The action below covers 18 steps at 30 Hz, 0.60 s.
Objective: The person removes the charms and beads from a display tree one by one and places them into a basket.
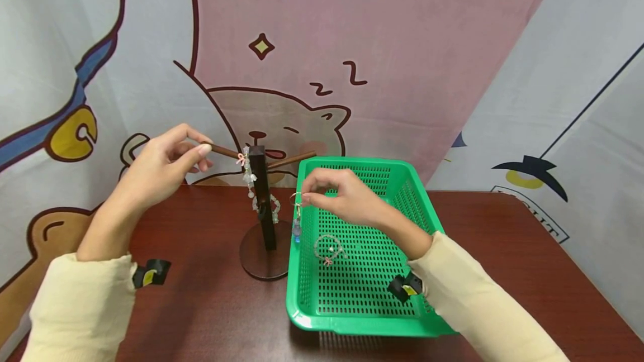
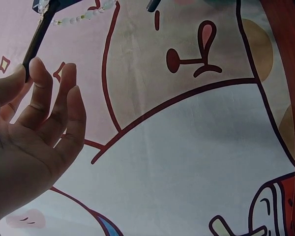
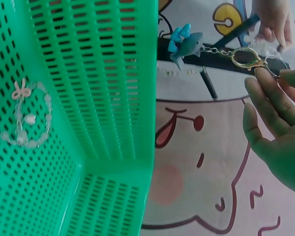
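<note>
My left hand (image 1: pixel 161 166) pinches the tip of an upper wooden peg (image 1: pixel 223 151) on a dark display stand (image 1: pixel 263 205). A beaded bracelet (image 1: pixel 249 175) with a pink bow hangs from that peg, close to the post. Lower on the stand hangs another beaded bracelet (image 1: pixel 275 208). With thumb and fingertips, my right hand (image 1: pixel 347 197) holds a keychain by its gold ring (image 3: pixel 246 58), over the left rim of a green basket (image 1: pixel 293 295). From it dangles a blue-grey shark-like charm (image 3: pixel 191 45) with a bright blue bow.
Inside the basket lies a clear beaded bracelet (image 3: pixel 34 115) with a pink bow. The stand's round base (image 1: pixel 256 258) rests close to the basket's left side on the brown table (image 1: pixel 211 306). A cartoon-printed cloth (image 1: pixel 402 43) hangs behind the table.
</note>
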### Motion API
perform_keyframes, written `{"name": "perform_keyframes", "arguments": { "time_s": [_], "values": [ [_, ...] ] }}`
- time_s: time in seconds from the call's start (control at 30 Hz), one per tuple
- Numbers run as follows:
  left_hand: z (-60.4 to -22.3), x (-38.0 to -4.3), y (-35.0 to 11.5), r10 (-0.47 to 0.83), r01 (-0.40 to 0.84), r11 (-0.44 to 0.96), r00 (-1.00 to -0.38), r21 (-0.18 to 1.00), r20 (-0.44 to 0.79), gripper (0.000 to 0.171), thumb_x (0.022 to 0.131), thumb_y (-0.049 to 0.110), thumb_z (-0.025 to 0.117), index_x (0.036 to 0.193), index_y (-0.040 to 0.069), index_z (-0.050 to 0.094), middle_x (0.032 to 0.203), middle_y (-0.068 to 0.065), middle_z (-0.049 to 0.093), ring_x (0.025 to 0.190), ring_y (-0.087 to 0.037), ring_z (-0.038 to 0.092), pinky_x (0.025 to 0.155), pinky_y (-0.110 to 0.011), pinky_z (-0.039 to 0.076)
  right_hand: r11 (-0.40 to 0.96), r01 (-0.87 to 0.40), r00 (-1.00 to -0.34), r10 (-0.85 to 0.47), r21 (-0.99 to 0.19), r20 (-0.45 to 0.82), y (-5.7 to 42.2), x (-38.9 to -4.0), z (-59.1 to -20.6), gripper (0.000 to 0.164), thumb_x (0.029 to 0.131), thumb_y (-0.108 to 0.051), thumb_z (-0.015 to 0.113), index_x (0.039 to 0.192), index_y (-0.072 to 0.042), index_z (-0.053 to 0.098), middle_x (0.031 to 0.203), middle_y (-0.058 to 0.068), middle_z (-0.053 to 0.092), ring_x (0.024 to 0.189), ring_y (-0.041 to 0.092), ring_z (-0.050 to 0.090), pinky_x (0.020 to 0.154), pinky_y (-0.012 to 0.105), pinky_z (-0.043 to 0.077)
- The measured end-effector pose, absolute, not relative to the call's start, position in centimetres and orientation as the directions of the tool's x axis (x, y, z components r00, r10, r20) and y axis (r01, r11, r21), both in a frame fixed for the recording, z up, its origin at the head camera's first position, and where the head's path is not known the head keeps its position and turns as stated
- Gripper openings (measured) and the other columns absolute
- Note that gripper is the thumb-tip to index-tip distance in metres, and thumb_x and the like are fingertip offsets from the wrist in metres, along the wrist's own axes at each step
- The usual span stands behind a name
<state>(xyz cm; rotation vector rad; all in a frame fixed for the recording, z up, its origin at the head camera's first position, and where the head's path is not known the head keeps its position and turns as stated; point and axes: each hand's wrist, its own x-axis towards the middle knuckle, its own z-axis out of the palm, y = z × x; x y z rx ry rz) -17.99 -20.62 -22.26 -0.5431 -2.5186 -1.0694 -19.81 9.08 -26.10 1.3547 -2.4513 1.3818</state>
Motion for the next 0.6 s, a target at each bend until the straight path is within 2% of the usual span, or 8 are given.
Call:
{"name": "perform_keyframes", "arguments": {
  "time_s": [0.27, 0.6],
  "values": [
    [-22.2, -18.0, -20.5, 0.212, 0.478, 0.638, -0.863, 0.604, 0.458, 0.013, 0.094, 0.013, 0.052, 0.103, 0.004, 0.057, 0.071, -0.004, 0.060, 0.066, -0.008, 0.055, 0.061, -0.017, 0.042, 0.303, -0.621, -0.704, -0.622, -0.723, 0.343, 11.1, -20.2, -26.5, 0.004, 0.088, -0.009, 0.061, 0.085, -0.009, 0.063, 0.079, -0.001, 0.060, 0.072, 0.017, 0.057, 0.064, 0.029, 0.044],
    [-22.2, -18.0, -20.5, 0.211, 0.476, 0.640, -0.864, 0.603, 0.457, 0.013, 0.094, 0.013, 0.052, 0.103, 0.004, 0.057, 0.071, -0.005, 0.060, 0.066, -0.007, 0.055, 0.062, -0.016, 0.042, 0.350, -0.598, -0.726, -0.618, -0.721, 0.302, 12.7, -21.0, -28.5, 0.005, 0.087, -0.005, 0.061, 0.083, -0.009, 0.062, 0.079, 0.001, 0.063, 0.073, 0.012, 0.059, 0.066, 0.032, 0.045]
  ]
}}
